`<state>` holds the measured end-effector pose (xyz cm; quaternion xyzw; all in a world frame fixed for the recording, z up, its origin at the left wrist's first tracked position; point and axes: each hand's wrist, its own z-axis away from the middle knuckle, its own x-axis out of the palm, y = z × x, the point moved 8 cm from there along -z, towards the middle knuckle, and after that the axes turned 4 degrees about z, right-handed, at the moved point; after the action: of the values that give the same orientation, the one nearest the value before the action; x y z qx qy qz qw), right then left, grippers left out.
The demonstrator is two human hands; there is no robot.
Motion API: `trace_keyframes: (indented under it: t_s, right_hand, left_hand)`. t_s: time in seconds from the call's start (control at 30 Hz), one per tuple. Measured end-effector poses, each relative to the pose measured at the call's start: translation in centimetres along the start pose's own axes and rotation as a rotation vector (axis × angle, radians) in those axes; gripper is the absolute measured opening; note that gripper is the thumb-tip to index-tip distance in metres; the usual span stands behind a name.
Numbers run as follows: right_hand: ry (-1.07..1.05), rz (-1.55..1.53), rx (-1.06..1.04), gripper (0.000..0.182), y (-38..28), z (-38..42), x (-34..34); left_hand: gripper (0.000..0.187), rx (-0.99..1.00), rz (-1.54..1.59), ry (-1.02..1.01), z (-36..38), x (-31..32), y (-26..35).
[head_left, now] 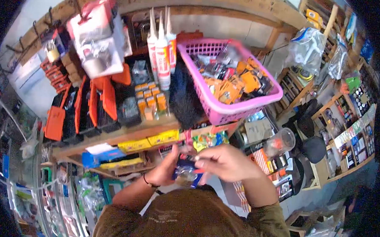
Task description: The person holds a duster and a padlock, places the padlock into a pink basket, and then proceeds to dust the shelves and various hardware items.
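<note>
Close in front of my chest, a small dark blue package [188, 173] with a greyish rounded part at its lower middle is between my hands. My left hand [164, 170] grips its left side, thumb pointing up. From the right, my right hand [224, 161] reaches over with bent fingers pinched at the package's upper right edge. Blur hides what exactly the package contains. Just beyond the hands lies a green and yellow printed packet [209, 139] on the shelf below the counter edge.
A pink plastic basket [241, 106] full of orange-and-black packets stands on the counter. Left of it are white sealant tubes [162, 53], small orange boxes [150, 97] and orange-lidded cases [101, 100]. Yellow boxes [148, 143] lie below. A clear plastic jar [281, 141] stands right.
</note>
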<state>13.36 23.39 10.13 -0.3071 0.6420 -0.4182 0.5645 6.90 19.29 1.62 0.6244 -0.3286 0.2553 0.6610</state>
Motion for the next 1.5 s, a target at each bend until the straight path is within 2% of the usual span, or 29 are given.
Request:
trace_keyframes:
  t_s: [0.03, 0.07, 0.1, 0.13, 0.17, 0.2, 0.23, 0.27, 0.47, 0.53, 0.6, 0.63, 0.67, 0.73, 0.77, 0.8, 0.83, 0.87, 0.93, 0.97, 1.03, 1.07, 1.17, 1.2, 1.27, 1.43, 1.5]
  right_hand:
    - [-0.126, -0.212, 0.227, 0.017, 1.1, 0.2, 2.6]
    - [-0.163, -0.187, 0.121, 0.016, 2.4, 0.1, 4.3]
    - [-0.181, -0.228, 0.147, 0.016, 2.8, 0.0, 5.6]
    - [-0.194, -0.265, 0.166, 0.017, 3.1, -0.1, 6.6]
    - [-0.211, -0.141, 0.136, 0.019, 4.3, -0.1, 7.7]
    - [-0.319, -0.119, 0.223, 0.018, 4.8, 0.1, 9.0]
    - [-0.347, -0.115, 0.26, 0.02, 6.0, 0.3, 10.3]
    - [-0.378, -0.112, 0.301, 0.021, 7.2, 0.3, 11.4]
    - [-0.272, -0.051, 0.399, 0.023, 7.9, -0.8, 12.4]
    - [-0.253, 0.02, 0.401, 0.021, 7.4, -1.2, 11.5]
    - [0.087, 0.075, 0.201, 0.019, 5.9, -2.0, 7.9]
    - [0.282, 0.142, 0.189, 0.016, 6.8, -1.7, 5.8]
    - [0.546, 0.12, 0.096, 0.023, 7.2, -1.5, 3.5]
    - [0.828, 0.462, 0.16, 0.033, 9.2, -0.8, 0.1]
    - [0.841, 0.459, 0.157, 0.033, 11.3, -1.5, -0.3]
    - [0.816, 0.227, 0.182, 0.037, 14.5, -2.6, -0.7]
    - [0.784, -0.004, 0.202, 0.041, 14.9, -3.8, -0.9]
    - [0.817, 0.147, 0.316, 0.045, 14.6, -3.7, -1.4]
    - [0.701, -0.155, 0.362, 0.044, 18.0, -6.2, -0.5]
    - [0.709, -0.16, 0.361, 0.044, 19.2, -6.8, -0.6]
    - [0.555, -0.191, 0.307, 0.035, 19.5, -8.4, 0.6]
    - [0.554, -0.197, 0.303, 0.035, 19.4, -8.2, 0.8]
    - [0.673, -0.35, 0.378, 0.017, 16.4, -6.1, 1.5]
    - [0.674, -0.353, 0.378, 0.017, 16.1, -5.5, 1.8]
    - [0.546, -0.596, 0.468, 0.015, 16.7, -4.0, 3.6]
    - [0.465, -0.669, 0.527, 0.01, 16.6, 2.2, 6.2]
    - [0.333, -0.711, 0.598, 0.009, 17.4, 5.2, 7.0]
  left_hand:
    - [0.069, -0.112, 0.04, 0.05, 1.5, -0.4, -1.6]
    - [0.073, -0.22, 0.079, 0.096, 2.9, -0.6, -3.0]
    - [0.08, -0.234, -0.032, 0.125, 3.8, -1.4, -3.8]
    - [0.083, -0.236, 0.024, 0.144, 4.5, -2.3, -5.0]
    - [0.084, -0.264, 0.037, 0.035, 5.3, -2.8, -6.3]
    - [0.085, -0.294, 0.047, -0.076, 6.2, -3.2, -7.5]
    - [0.084, -0.32, -0.026, 0.021, 7.0, -4.4, -8.7]
    - [0.082, -0.387, 0.11, 0.057, 8.0, -4.7, -9.9]
    - [0.082, -0.381, 0.194, 0.013, 8.9, -6.0, -10.0]
    - [0.082, -0.235, 0.045, 0.098, 7.9, -6.5, -8.3]
    - [0.085, -0.161, 0.086, 0.096, 7.5, -7.4, -8.1]
    - [0.086, -0.119, 0.164, 0.099, 7.3, -7.1, -7.7]
    - [0.087, -0.081, 0.238, 0.104, 7.3, -6.9, -7.3]
    - [0.089, -0.049, 0.254, 0.082, 7.1, -8.0, -7.9]
    - [0.092, -0.016, 0.271, 0.059, 7.0, -8.4, -8.0]
    - [0.092, -0.02, 0.257, 0.05, 6.8, -8.4, -8.2]
    - [0.092, -0.001, 0.293, 0.097, 6.7, -8.9, -8.4]
    - [0.092, 0.015, 0.331, 0.144, 6.6, -9.3, -8.5]
    - [0.09, -0.004, 0.306, 0.156, 6.1, -9.4, -8.6]
    - [0.088, -0.019, 0.3, 0.157, 5.9, -9.4, -8.8]
    - [0.087, -0.037, 0.293, 0.168, 6.0, -9.2, -8.8]
    - [0.085, -0.056, 0.234, 0.213, 6.0, -9.3, -8.6]
    - [0.081, -0.059, 0.203, 0.29, 5.9, -9.9, -8.2]
    - [0.079, -0.053, 0.238, 0.323, 6.1, -10.2, -8.3]
    - [0.079, -0.052, 0.248, 0.35, 6.2, -10.6, -8.6]
    - [0.078, -0.027, 0.275, 0.358, 5.8, -12.1, -8.9]
    - [0.077, 0.019, 0.372, 0.372, 5.5, -12.8, -8.9]
